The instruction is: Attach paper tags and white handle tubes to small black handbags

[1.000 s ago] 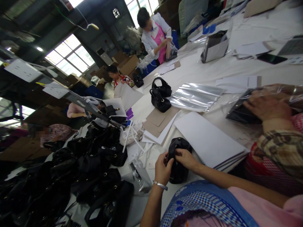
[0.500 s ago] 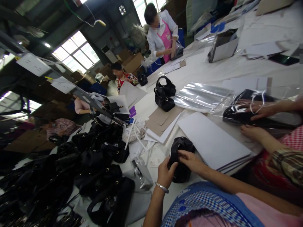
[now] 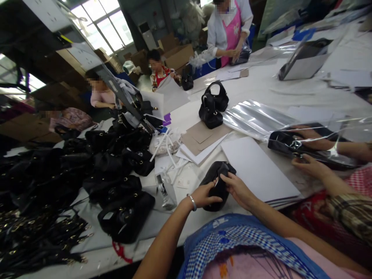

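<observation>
A small black handbag (image 3: 218, 182) lies on the white table (image 3: 261, 83) right in front of me. My left hand (image 3: 205, 195), with a silver bangle on the wrist, grips its near side with curled fingers. My right hand (image 3: 236, 188) holds its top edge, fingers closed on the bag. A stack of white card sheets (image 3: 257, 168) lies just to the right of the bag.
A large heap of black handbags (image 3: 95, 162) covers the table's left. Two more black bags (image 3: 213, 106) stand farther back beside clear plastic sleeves (image 3: 252, 118). A neighbour's hands (image 3: 310, 164) at the right slide a bag into plastic. Other people work at the far end.
The view has tilted and shifted. My hands have turned the black bag, which now lies more flat, and both still grip it. The neighbour's hands moved along the bagged item.
</observation>
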Tool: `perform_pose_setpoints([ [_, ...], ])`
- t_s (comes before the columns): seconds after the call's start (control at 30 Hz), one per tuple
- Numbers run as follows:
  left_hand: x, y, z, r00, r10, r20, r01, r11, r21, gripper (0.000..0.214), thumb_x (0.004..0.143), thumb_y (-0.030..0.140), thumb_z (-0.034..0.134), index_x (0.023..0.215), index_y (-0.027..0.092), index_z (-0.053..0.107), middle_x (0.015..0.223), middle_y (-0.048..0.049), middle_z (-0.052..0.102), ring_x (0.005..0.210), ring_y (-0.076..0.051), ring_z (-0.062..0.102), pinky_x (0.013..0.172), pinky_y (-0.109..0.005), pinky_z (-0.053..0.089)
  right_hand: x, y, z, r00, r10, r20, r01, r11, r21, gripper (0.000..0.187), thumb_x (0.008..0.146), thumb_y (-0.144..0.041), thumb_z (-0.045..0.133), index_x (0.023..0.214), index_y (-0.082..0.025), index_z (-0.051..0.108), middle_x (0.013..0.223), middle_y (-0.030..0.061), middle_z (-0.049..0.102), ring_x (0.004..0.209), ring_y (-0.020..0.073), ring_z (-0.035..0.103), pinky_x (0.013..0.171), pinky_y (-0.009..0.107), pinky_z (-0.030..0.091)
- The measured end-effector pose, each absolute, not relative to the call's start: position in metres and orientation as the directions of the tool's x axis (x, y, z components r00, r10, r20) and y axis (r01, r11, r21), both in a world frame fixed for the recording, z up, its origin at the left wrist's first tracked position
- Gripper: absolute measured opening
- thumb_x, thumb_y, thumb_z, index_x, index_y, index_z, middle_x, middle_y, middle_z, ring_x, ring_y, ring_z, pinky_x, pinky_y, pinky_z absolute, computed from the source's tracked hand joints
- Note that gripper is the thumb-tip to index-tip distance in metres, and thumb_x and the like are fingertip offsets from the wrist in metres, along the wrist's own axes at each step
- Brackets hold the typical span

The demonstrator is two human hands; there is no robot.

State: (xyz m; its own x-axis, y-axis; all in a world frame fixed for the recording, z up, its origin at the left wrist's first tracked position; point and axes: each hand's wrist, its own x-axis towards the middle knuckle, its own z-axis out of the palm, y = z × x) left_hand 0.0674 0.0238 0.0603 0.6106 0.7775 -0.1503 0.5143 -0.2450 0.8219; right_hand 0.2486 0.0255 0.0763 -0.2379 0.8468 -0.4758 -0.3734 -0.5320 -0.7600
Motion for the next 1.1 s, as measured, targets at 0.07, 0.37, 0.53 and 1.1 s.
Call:
perform_pose_setpoints([
  [0.07,0.071,0.025,0.057,0.587,0.803,-0.1,0.51,-0.271,0.817,0.061,0.069,0.049,0.069,0.122,0.022,0.054,0.108,-0.0069,0.066,0.095,-0.024,0.062,0.08,-0.03,0.048,0.249,0.025,0.075,-0.231,0.853,-0.468,-0.412,-0.522,-0.747,0.03,0.076,-0.042,0.067,0.094,-0.018,0.062,0.096,0.007,0.069,0.092,0.0219,0.063,0.078,0.031,0.05],
  [0.37,0.07,-0.001,0.058,0.286,0.958,-0.038,0.578,-0.141,0.804,0.035,0.07,0.05,0.069,0.089,0.02,0.067,0.085,-0.0044,0.069,0.082,-0.02,0.061,0.075,-0.029,0.046,0.256,0.025,0.076,-0.207,0.828,-0.522,-0.395,-0.558,-0.729,0.031,0.076,-0.043,0.067,0.094,-0.019,0.062,0.098,0.008,0.069,0.092,0.0227,0.064,0.082,0.033,0.051],
  [0.53,0.08,-0.01,0.076,0.238,0.97,-0.049,0.572,-0.099,0.815,0.032,0.077,0.045,0.063,0.1,0.022,0.067,0.095,-0.0058,0.07,0.086,-0.022,0.062,0.079,-0.032,0.047,0.258,0.022,0.081,-0.316,0.788,-0.528,-0.277,-0.609,-0.743,0.036,0.081,-0.048,0.061,0.1,-0.018,0.065,0.105,0.009,0.068,0.099,0.0235,0.062,0.09,0.036,0.047],
  [1.1,0.097,-0.008,0.094,0.105,0.969,-0.222,0.365,0.17,0.915,0.035,0.085,0.039,0.052,0.11,0.02,0.066,0.104,-0.006,0.07,0.096,-0.023,0.063,0.088,-0.035,0.049,0.258,0.021,0.084,-0.232,0.887,-0.398,0.136,-0.376,-0.917,0.042,0.078,-0.056,0.058,0.086,-0.017,0.071,0.083,0.004,0.069,0.085,0.024,0.061,0.079,0.034,0.048],
])
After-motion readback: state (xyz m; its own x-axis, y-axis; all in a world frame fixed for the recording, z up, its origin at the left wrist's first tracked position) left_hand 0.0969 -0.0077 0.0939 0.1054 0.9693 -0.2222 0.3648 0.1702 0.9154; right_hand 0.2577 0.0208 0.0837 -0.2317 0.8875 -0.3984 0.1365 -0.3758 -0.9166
